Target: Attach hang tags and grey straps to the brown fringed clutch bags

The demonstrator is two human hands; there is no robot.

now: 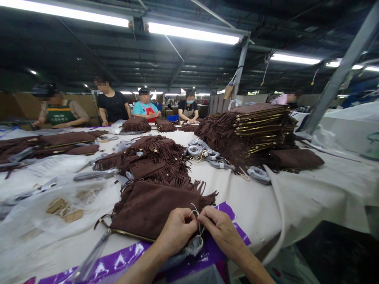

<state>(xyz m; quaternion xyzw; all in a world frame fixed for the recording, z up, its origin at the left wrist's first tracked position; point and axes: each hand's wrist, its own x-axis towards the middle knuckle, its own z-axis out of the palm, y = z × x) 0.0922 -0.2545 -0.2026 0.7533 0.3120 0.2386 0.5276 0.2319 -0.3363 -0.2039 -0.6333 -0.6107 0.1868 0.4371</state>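
Note:
My left hand (179,228) and my right hand (217,227) meet over the near edge of a brown fringed bag (156,205). Each is closed in a pinch on a thin white string (194,209), whose loose end sticks up between them. Just below the fingers hangs a gold metal ring (201,240), beside a plastic-wrapped strap partly covered by my left hand. The bag lies flat with its gold zipper toward me, and a plastic-wrapped strap hangs at its left corner. Under it is a shiny purple sheet (118,258).
Fringed bags (154,154) are heaped behind, with a tall stack (257,126) at the right. Coiled wrapped straps (197,149) lie between them. A clear plastic bag of tan tags (63,209) lies left. Several co-workers (188,108) are around the table's far side.

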